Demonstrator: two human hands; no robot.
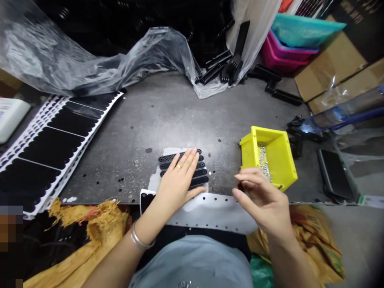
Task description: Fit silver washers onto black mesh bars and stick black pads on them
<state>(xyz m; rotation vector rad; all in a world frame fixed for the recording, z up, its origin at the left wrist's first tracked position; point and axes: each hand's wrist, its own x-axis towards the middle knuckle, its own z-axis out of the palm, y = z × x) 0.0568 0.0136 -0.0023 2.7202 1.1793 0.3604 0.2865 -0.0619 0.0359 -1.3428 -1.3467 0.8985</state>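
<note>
Blue shirt (195, 260) — left hand (177, 182) flat on black, round-tipped strips (199, 181); right hand (265, 199) curled, grip unclear.

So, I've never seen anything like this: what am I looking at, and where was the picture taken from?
There's no machine here, just a person's two bare hands. The single picture comes from a camera worn on that person's head, looking forward and down.

The left hand lies flat over several narrow black strips with rounded ends. The right hand is curled beside an open yellow plastic bin with small silvery pieces inside; whether its grip holds anything, I can't tell.

All this is at a dark grey worktable. On its left are black sheets with scalloped white edges, at the back crumpled clear plastic, and on the right a flat black phone-like object.
</note>
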